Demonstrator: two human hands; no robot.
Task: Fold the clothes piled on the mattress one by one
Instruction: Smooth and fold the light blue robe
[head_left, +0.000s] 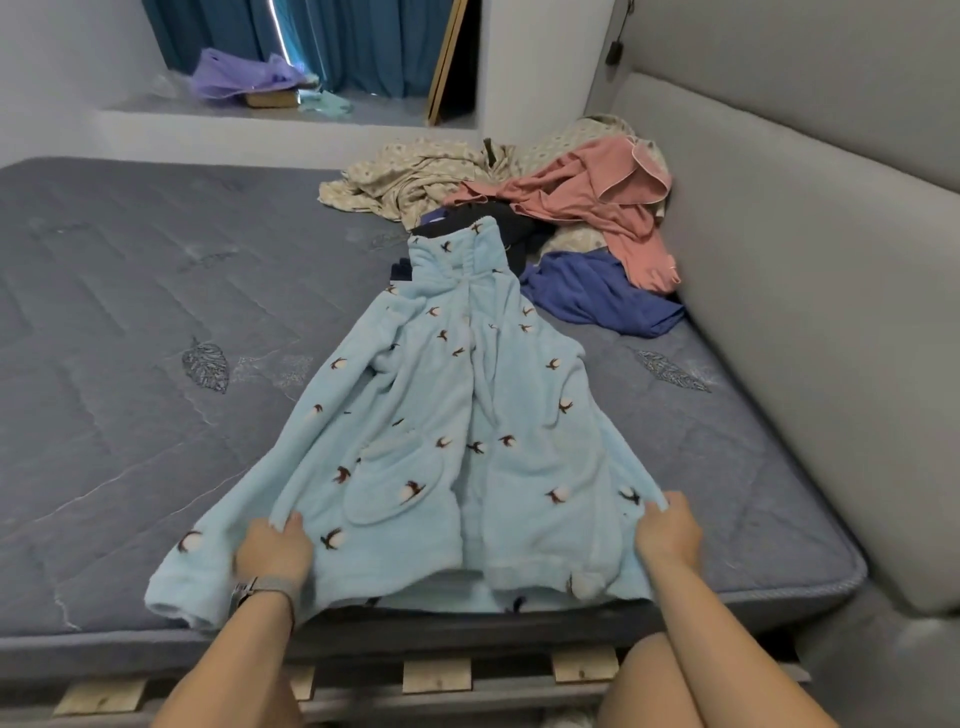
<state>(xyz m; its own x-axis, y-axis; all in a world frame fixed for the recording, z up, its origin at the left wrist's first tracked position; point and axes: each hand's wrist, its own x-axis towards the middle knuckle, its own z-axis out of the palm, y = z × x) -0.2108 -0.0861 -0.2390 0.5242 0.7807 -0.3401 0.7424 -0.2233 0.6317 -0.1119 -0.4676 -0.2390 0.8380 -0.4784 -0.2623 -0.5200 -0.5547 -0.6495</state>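
A pale blue fleece robe printed with small brown-and-white cotton sprigs (447, 415) lies stretched lengthwise on the grey-blue quilted mattress (130, 322), its collar end pointing away toward the far wall and its hem at the near edge. The person's left hand (275, 551) is closed on the fabric at the robe's lower left, just above the loose sleeve that trails off to that side; a grey watch strap (265, 587) circles that wrist. The right hand (667, 530) pinches the robe's lower right edge, fingers curled over the cloth – both hands grip the garment and hold it spread wide.

Beyond the collar sits the rest of the heap: a salmon-pink top (597, 208) draped over a beige spotted cloth (405, 182), a dark navy garment (498, 223) partly under the robe's collar, and a royal-blue cloth (602, 296) just beside the robe's upper right. The heap is pushed against the light grey padded headboard (805, 260) along the right side.

Wooden slats (436, 673) show below the mattress edge (the person's bare knees are there too). On the far ledge rests a crumpled lilac plastic bag (239, 75), in front of teal curtains (353, 41).
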